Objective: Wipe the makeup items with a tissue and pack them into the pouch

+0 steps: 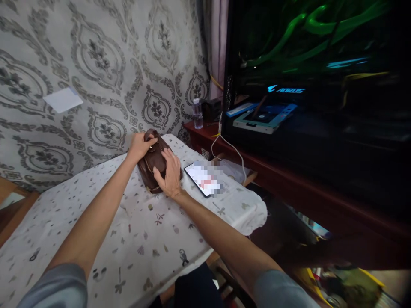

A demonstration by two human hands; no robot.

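Observation:
A small brown leather handbag (156, 161) with gold-coloured zip trim sits on the cloth-covered table, near its far edge. My left hand (139, 146) is at the bag's top, closed on it beside the curled handle (149, 134); the exact hold of its fingertips is partly hidden. Against the right side of the bag rests my right hand (171, 174), its fingers stretched out and the thumb apart. Just right of that hand lies a phone (195, 177) with a lit screen, partly blurred out.
White patterned cloth (135, 252) covers the table, which meets a wallpapered wall (99, 55). At right, a dark red cabinet (272, 171) carries a clear bottle (197, 114) and a large dark screen (337, 107). A white cable (236, 150) hangs in front.

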